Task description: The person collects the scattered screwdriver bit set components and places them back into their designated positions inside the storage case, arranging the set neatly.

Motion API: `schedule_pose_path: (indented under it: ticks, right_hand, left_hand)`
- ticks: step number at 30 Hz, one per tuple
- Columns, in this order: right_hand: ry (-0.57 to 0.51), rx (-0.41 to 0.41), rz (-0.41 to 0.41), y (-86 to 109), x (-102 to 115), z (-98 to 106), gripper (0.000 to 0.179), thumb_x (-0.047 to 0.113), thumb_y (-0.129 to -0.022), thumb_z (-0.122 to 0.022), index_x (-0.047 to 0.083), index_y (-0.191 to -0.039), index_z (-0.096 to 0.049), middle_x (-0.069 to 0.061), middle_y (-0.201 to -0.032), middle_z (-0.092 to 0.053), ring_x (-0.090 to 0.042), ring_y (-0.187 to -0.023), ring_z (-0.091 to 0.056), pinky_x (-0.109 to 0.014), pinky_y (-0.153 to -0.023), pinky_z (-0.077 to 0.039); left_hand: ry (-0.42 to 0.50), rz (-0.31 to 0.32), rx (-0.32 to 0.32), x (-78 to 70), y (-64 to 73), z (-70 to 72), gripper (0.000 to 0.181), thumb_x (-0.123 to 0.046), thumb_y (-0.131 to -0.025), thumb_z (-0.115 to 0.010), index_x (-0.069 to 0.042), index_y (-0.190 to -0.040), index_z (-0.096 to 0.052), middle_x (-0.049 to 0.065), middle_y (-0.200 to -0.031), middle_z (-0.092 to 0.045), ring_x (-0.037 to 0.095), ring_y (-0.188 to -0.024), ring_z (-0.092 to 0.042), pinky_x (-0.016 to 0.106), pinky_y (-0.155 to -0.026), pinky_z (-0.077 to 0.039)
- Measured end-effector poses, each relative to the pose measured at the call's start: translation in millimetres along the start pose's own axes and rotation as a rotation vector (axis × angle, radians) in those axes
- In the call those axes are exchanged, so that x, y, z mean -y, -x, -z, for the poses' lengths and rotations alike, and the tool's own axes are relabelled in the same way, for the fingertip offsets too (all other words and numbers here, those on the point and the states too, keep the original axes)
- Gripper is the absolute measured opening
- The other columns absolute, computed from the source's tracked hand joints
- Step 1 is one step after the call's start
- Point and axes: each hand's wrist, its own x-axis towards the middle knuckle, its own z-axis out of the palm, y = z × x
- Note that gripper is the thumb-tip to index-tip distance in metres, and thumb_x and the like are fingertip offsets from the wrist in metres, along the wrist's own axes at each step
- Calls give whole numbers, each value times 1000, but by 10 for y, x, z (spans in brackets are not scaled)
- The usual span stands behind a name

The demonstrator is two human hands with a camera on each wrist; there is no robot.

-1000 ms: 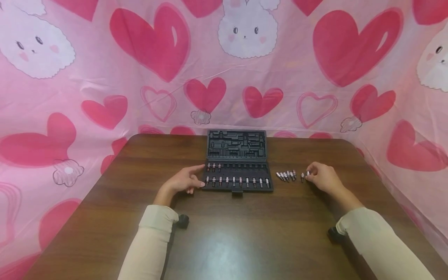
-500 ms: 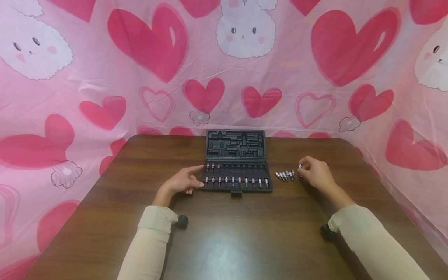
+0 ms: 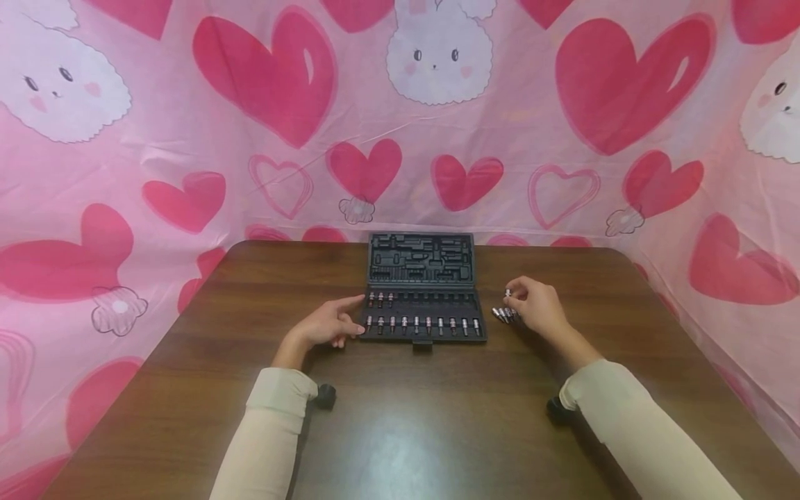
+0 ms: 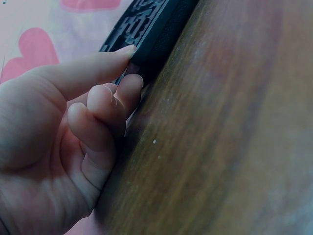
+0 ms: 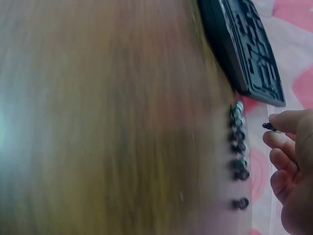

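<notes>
A black socket case (image 3: 422,345) lies open on the table, its moulded lid (image 3: 421,258) leaning up at the back. Silver bit sockets (image 3: 416,325) fill the front row, and 3 stand at the left of the rear row. My left hand (image 3: 321,323) touches the case's left side with outstretched index finger and thumb; its other fingers curl loosely in the left wrist view. Between thumb and index finger, my right hand (image 3: 537,305) pinches a bit socket (image 3: 507,294), raised right of the case. Its dark tip shows in the right wrist view.
Several loose bit sockets (image 3: 502,314) lie in a row right of the case, partly hidden behind my right hand. In the right wrist view one socket (image 5: 240,203) lies apart from the others. A pink heart-print cloth (image 3: 419,187) hangs behind the wooden table (image 3: 387,417).
My right hand has picked up a bit socket from the right end of the loose row and moved left toward the case with it. The left hand stays at the case's side.
</notes>
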Motion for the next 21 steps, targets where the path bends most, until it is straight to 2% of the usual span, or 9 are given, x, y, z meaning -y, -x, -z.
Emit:
schedule_pose_path:
  ticks: [3, 10, 15, 21]
  right_hand:
    - [-12, 13, -24, -20, 56, -67, 18, 11, -86, -74, 3, -100, -67, -8, -82, -70, -26, -78, -65, -44, -73, -49]
    - [-34, 13, -1, -71, 198, -219, 17, 10, -84, -75, 2, -97, -68, -6, -79, -70, -23, -74, -65, -41, -69, -48]
    - [-34, 30, -38, -99, 291, -310, 16, 14, -84, -76, 7, -96, -68, -2, -78, -68, -20, -73, -62, -38, -65, -45]
    - [-48, 10, 16, -125, 335, -387, 16, 11, -81, -77, 6, -94, -67, -3, -76, -67, -21, -73, -63, -41, -69, -47]
  left_hand:
    - [-4, 7, -4, 0, -3, -1, 77, -8, -85, -73, -8, -151, -34, 10, -68, -61, 13, -44, -50, 27, -44, -44]
    - [-11, 5, -8, 15, -9, 1, 76, -8, -86, -72, -9, -151, -34, 10, -68, -61, 14, -44, -50, 27, -44, -44]
    - [-20, 3, -12, 26, -8, 4, 75, -9, -86, -72, -8, -151, -35, 10, -68, -61, 14, -44, -50, 28, -44, -44]
    - [-25, 13, -20, -2, -7, 0, 75, -8, -85, -72, -9, -151, -36, 10, -68, -61, 14, -44, -51, 27, -44, -44]
